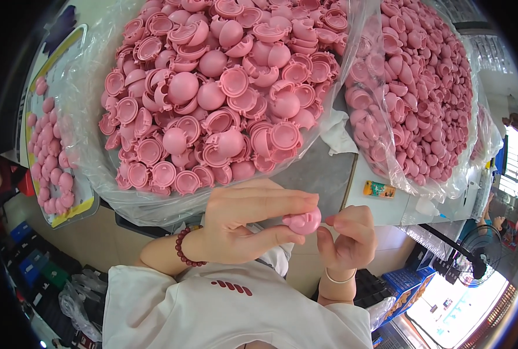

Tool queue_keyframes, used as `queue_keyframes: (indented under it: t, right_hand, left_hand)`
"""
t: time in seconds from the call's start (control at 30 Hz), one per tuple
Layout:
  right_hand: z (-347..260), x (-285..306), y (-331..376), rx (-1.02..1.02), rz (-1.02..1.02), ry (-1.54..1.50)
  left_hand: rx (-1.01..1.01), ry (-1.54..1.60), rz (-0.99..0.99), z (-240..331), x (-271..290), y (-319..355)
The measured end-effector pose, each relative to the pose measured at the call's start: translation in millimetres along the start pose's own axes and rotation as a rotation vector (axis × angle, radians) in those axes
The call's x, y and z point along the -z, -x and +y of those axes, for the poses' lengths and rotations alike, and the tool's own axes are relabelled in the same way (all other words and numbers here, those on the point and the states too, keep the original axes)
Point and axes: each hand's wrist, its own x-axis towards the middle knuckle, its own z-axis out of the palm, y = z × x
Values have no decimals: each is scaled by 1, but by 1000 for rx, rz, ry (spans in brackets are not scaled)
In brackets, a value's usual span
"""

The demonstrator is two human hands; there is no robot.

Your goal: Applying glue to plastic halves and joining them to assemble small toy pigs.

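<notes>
"Using the pink ball (303, 221) as the middle of the dial, where does the left hand (241, 218) sit?"

"At nine o'clock. Its forearm comes in from about eight, with a dark red bead bracelet (183, 247) at the wrist. The fingers reach out nearly straight toward three o'clock, and the thumb runs along below them."

"Are those fingers apart?"

"Not free, no. Fingertips above and thumb below are clamped on the ball, which pokes out at their ends with its small raised bits showing."

"And the right hand (349, 235)?"

"Between three and four o'clock, just beside the ball. The forearm rises from five, a pale bangle (340, 280) around the wrist. The fingers curl inward, thumb and index tips near each other and pointing at the ball. I can't tell whether they touch it or pinch something small."

"What's around them?"

"At eleven o'clock, a clear plastic bag (84, 148) lies open, heaped with pink shells (211, 95). Between one and two there's a second heap (425, 96), also in clear plastic. A tray (90, 210) with a yellow edge, bearing more pink pieces (52, 166), is between nine and ten. A small orange and green item (379, 189) lies between two and three."
</notes>
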Motion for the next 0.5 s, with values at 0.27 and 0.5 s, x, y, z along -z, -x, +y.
queue_keyframes:
  t: [0.27,0.5]
  right_hand:
    - [4,2,-2,36,-28,37]
    - [3,2,-9,50,-33,3]
  left_hand:
    - [400,522,9,12,0,4]
    - [722,1211,-50,9,0,0]
